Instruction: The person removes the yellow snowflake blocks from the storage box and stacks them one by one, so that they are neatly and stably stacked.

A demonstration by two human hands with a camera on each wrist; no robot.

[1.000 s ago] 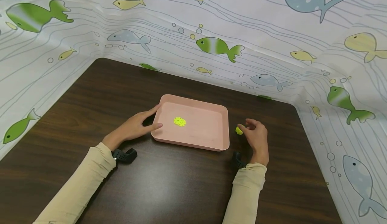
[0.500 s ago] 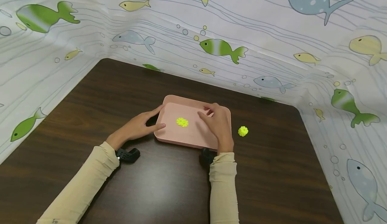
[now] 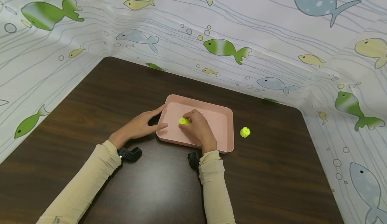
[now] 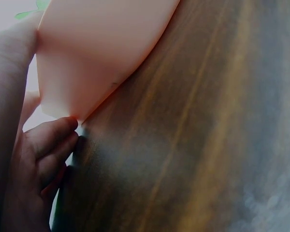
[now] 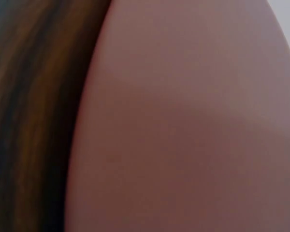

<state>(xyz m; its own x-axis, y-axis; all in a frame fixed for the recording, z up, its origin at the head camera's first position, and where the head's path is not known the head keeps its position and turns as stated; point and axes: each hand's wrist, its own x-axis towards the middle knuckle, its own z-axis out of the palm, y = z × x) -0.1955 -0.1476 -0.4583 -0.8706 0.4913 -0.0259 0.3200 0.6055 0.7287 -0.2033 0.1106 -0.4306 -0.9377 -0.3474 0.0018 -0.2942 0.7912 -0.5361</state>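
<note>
A pink tray (image 3: 222, 129) lies on the dark wooden table. My left hand (image 3: 139, 124) holds its left end, thumb over the rim and fingers against the outer wall; the left wrist view shows curled fingers (image 4: 53, 135) at the tray's corner. Inside the tray, my right hand (image 3: 198, 126) pinches bright yellow notched discs (image 3: 183, 120) between thumb and fingers, partly covering them. A round yellow cluster of similar discs (image 3: 245, 132) sits on the table to the right of the tray. The right wrist view shows the pink tray wall, not the fingers.
The wooden table (image 3: 272, 180) extends around the tray on all sides. White sheeting (image 3: 181, 12) printed with fish stands along its back, left and right. Black wrist straps (image 3: 130, 154) sit on both wrists.
My right hand has let go of the round yellow cluster on the table and moved left over the tray, down to the yellow discs. The left hand stays at the tray's left end.
</note>
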